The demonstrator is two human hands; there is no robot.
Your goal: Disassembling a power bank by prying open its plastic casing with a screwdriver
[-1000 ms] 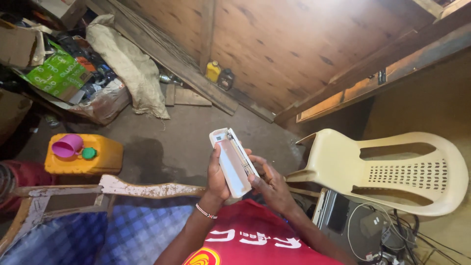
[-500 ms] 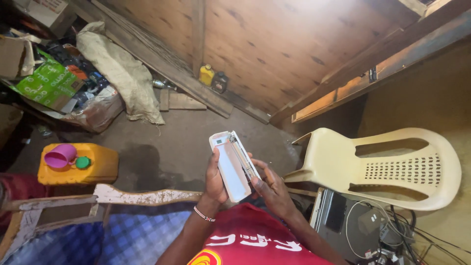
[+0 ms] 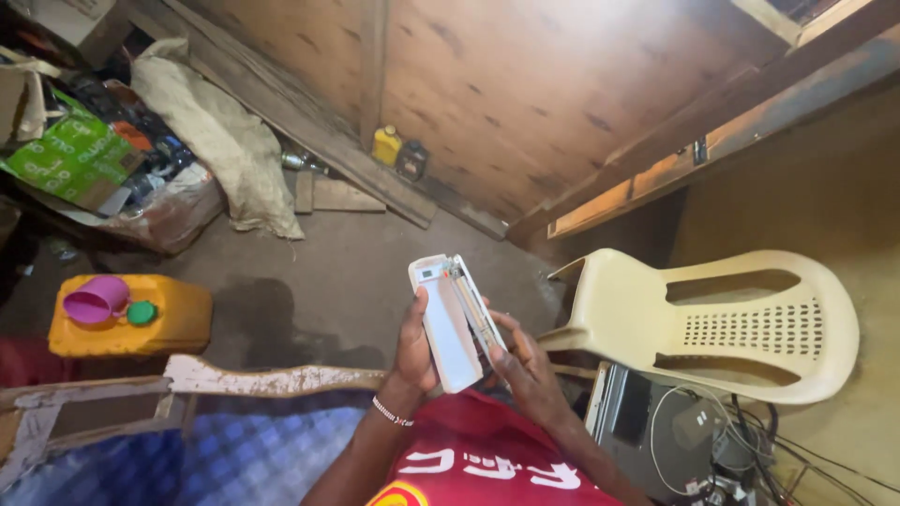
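A flat white device (image 3: 450, 323), long and rounded at its corners, stands nearly upright in front of the person's red shirt (image 3: 473, 459), its case split along the right edge so that inner parts show in the gap. The left hand (image 3: 412, 347) grips it from the left side, thumb laid up the white face and the other fingers wrapped out of sight behind it. The right hand (image 3: 525, 365) comes in from the right of the device, its fingers (image 3: 497, 339) bent and pressed against the opened edge; whether they pinch anything inside cannot be told. Against the earlier pictures the device sits in the same grip and at the same tilt, and the hands have barely shifted; only the view has swung a little, so the things left of the device lie lower and nearer the frame's edge. Right of the device stands a cream plastic chair (image 3: 712, 323), close by. Well to the left of it a yellow jerrycan (image 3: 131, 319) rests on the floor with a purple funnel (image 3: 94, 300) on top, and a worn wooden frame (image 3: 244, 379) runs below the device's left.
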